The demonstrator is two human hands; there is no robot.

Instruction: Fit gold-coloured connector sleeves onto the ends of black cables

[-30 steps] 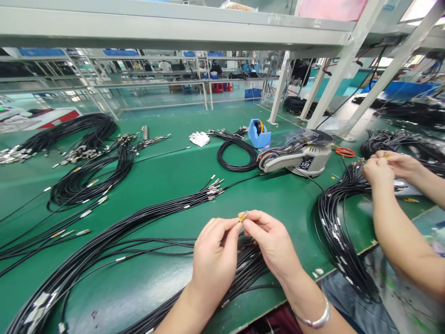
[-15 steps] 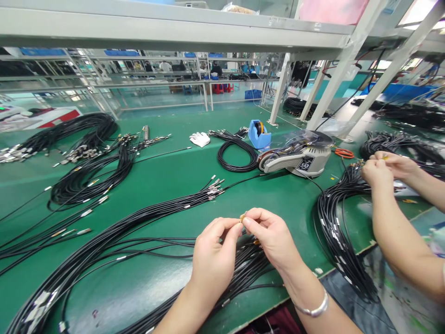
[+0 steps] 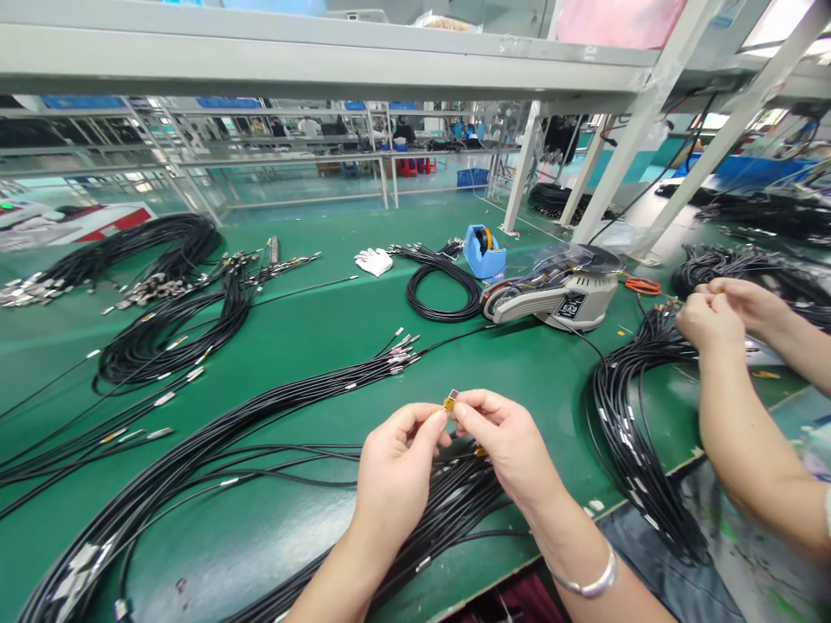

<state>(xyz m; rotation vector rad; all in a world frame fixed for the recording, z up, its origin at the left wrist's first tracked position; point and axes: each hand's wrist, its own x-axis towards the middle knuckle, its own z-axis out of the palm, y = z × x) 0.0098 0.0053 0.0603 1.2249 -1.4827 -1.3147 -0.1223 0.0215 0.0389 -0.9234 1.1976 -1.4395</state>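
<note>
My left hand [image 3: 397, 460] and my right hand [image 3: 514, 443] meet over the bench, thumbs and forefingers pinched. Between their fingertips is a small piece of amber tape [image 3: 448, 404] on a little metal cable connector [image 3: 454, 394]. My left fingertips press the tape from the left, while the right ones grip the connector. Its cable is mostly hidden by my right hand. Under both wrists runs a bundle of black cables [image 3: 464, 502], with a few amber-wrapped ends [image 3: 480, 451] showing beside my right fingers.
Another black cable bundle [image 3: 273, 411] crosses the green bench [image 3: 325, 337]. Beyond it stand a tape dispenser machine [image 3: 564, 298], a blue tape holder [image 3: 484, 253] and a white glove [image 3: 374, 260]. At right, a co-worker's hands [image 3: 720, 311] work over more cables [image 3: 623, 415].
My fingertips have shifted slightly, so more of the amber tape and metal connector shows between them. The co-worker's hands have drawn closer together.
</note>
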